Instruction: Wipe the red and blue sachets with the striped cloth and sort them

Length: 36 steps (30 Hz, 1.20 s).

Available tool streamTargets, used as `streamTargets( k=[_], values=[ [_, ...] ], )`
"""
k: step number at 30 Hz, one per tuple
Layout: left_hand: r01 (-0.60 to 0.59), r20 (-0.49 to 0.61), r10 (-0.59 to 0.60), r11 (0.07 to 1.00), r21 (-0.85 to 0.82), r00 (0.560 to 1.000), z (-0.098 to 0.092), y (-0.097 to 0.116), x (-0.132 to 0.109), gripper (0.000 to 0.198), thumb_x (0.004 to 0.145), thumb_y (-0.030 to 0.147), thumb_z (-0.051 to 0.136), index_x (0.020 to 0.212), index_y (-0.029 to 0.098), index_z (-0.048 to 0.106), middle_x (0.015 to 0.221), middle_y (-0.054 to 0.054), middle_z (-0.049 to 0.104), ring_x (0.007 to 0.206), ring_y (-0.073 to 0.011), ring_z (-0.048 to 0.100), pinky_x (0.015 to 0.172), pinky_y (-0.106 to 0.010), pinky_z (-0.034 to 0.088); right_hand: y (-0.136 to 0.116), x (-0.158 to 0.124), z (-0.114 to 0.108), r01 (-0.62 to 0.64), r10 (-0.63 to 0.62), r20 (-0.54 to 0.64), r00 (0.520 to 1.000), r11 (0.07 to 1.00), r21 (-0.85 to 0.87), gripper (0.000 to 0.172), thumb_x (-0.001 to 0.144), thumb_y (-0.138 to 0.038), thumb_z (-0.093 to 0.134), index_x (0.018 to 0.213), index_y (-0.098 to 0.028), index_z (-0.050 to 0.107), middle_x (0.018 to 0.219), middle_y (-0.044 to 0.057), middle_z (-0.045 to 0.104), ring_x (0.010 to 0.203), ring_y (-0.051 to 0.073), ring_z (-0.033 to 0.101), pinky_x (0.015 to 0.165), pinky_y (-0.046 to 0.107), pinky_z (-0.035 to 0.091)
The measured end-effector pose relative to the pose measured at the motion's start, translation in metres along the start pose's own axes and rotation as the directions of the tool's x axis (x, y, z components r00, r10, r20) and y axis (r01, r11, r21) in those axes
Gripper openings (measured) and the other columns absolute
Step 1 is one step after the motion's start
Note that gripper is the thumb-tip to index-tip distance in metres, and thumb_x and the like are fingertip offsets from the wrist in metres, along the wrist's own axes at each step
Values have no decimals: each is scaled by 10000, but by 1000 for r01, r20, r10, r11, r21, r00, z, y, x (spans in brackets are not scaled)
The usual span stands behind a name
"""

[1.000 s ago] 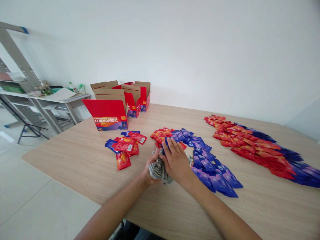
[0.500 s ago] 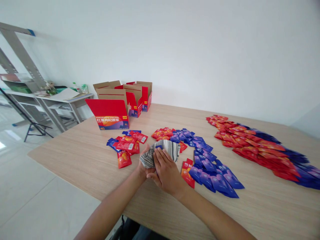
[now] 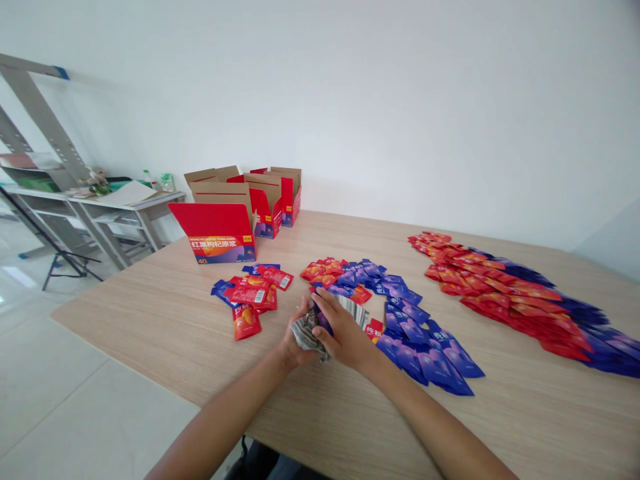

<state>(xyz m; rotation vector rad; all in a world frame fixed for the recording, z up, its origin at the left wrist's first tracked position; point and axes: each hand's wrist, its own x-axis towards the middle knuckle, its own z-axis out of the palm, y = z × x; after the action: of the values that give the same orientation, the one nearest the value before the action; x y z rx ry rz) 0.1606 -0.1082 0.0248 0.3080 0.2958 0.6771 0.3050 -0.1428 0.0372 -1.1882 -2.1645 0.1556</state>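
Left hand (image 3: 294, 348) cups striped cloth (image 3: 305, 333); right hand (image 3: 346, 330), palm-down, clasps blue pouch (image 3: 324, 323).

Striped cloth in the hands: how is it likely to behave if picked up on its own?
The striped cloth is probably floppy, as it bunches and creases at the left hand. It is likely light for its size, since its loose edge beyond the right hand looks thin. Being crumpled, it seems unlikely to roll.
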Motion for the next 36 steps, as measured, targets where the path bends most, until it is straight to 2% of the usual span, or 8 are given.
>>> streamTargets(
  k=[3,9,16,18,21,26,31,36],
  values=[
    [-67,-37,64,994,-91,997,-1,8,-2,576,999,561,409,899,115,759,861,-117,777,799,-226,744,823,-342,583,-5,-1,5,57,-57,10,998,998,1,848,943,-623,561,1562,-89,336,1579,256,372,1496,356,326,1186,569,364],
    [-166,-127,149,976,-138,981,-4,23,-5,554,1020,501,385,732,164,718,741,-71,760,684,-159,728,748,-250,562,-26,-3,14,143,-143,-38,989,990,12,571,1031,-309,486,1556,-131,351,1572,208,404,1506,296,320,1203,535,369],
    [-197,-87,190,977,-83,978,-13,30,-6,442,1000,477,426,813,244,751,646,-28,721,602,-161,699,718,-249,552,-44,-2,9,161,-162,27,986,987,27,529,994,-273,544,1489,-129,425,1558,205,425,1505,291,319,1201,515,371],
    [-177,-68,172,982,-65,983,-12,23,-4,414,971,507,476,904,216,762,701,-49,734,739,-208,734,833,-291,551,-44,-1,5,112,-111,71,991,994,-15,626,895,-379,702,1429,-124,495,1577,220,393,1500,333,321,1203,530,353],
    [-128,-34,126,990,-55,991,-11,9,1,404,923,529,546,928,189,765,854,-101,765,1162,-307,671,1069,-363,448,-44,2,-3,59,-43,144,989,993,-106,924,702,-556,843,1435,-112,497,1622,254,292,1512,390,272,1214,576,295],
    [-144,81,147,988,-50,986,-12,0,11,374,911,498,557,1003,207,774,1224,-121,723,1495,-256,353,1207,-352,281,-35,6,-8,14,31,182,983,970,-243,1172,696,-674,785,1558,-35,314,1616,278,285,1519,389,254,1238,591,212],
    [-76,48,79,995,-67,996,2,6,3,512,971,532,468,1055,110,747,1183,-162,722,1374,-291,518,1172,-367,340,-30,9,-8,-10,56,130,990,945,-326,1132,701,-686,763,1506,20,395,1565,296,377,1472,413,342,1248,596,185],
    [-141,-61,138,989,-53,989,6,18,-6,597,1019,545,357,936,101,747,961,-125,769,987,-238,726,1077,-353,456,-41,5,-5,18,38,175,984,951,-308,1144,708,-658,783,1505,56,378,1577,321,333,1488,421,308,1256,563,202]
  ],
)
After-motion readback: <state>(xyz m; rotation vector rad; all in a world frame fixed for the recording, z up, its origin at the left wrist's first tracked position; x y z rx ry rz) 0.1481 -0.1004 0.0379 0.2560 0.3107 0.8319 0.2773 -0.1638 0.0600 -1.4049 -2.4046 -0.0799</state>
